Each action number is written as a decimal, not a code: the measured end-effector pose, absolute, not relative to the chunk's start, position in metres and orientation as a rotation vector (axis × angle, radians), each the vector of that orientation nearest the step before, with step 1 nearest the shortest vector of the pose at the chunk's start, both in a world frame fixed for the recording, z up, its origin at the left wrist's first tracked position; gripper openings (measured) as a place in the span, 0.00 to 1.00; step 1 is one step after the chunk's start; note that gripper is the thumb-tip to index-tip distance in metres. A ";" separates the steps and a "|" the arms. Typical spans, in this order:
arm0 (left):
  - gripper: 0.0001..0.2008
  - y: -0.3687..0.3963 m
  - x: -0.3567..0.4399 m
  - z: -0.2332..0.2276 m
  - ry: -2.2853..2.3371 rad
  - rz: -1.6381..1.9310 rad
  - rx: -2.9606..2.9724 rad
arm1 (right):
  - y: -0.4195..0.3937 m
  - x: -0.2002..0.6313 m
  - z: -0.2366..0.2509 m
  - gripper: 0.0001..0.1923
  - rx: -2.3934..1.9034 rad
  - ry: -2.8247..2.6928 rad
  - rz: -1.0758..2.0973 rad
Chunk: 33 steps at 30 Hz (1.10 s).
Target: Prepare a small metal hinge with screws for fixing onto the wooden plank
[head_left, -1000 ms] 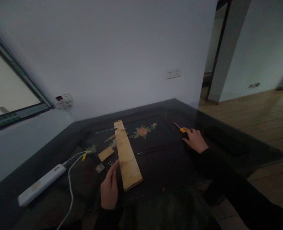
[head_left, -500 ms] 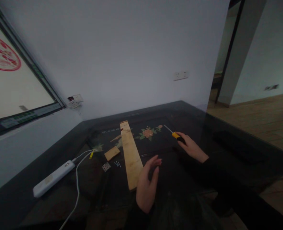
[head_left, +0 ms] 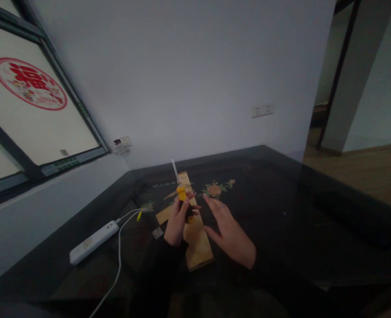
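A screwdriver with a yellow and black handle is gripped in my left hand, its metal shaft pointing up and away. Beneath it a long wooden board lies on the dark table, partly covered by that hand. My right hand is held just right of the board, fingers apart, with nothing in it. Left of the board are a small wooden block and a metal hinge. The screws seen earlier beside the hinge are hidden by my left hand and sleeve.
A white power strip with a white cable lies on the left of the dark table. The wall behind carries a socket. A window is at the left.
The screwdriver has passed from my right hand to my left. My left hand has moved up over the board, and my right hand has come left towards it, now without the tool.
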<state>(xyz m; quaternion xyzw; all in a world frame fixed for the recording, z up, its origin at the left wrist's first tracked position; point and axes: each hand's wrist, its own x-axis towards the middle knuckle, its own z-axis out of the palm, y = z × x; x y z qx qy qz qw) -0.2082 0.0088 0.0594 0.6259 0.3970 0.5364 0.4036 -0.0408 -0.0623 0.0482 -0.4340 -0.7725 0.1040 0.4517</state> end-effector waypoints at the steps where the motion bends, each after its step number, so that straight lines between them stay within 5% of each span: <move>1: 0.27 0.025 -0.224 0.060 1.060 1.415 1.539 | -0.055 -0.031 0.046 0.33 -1.085 -1.874 0.249; 4: 0.24 0.074 -0.277 0.053 1.466 1.544 1.624 | -0.032 -0.005 0.027 0.26 -1.164 -1.761 0.283; 9: 0.18 0.124 -0.344 0.020 2.118 1.224 1.817 | -0.019 -0.001 -0.004 0.24 -1.249 -1.821 0.386; 15: 0.18 0.137 -0.363 -0.007 2.206 0.922 2.013 | -0.022 -0.006 -0.005 0.21 -1.341 -1.866 0.415; 33: 0.19 0.142 -0.354 -0.022 2.273 0.835 2.074 | -0.021 -0.005 -0.001 0.20 -1.427 -1.869 0.444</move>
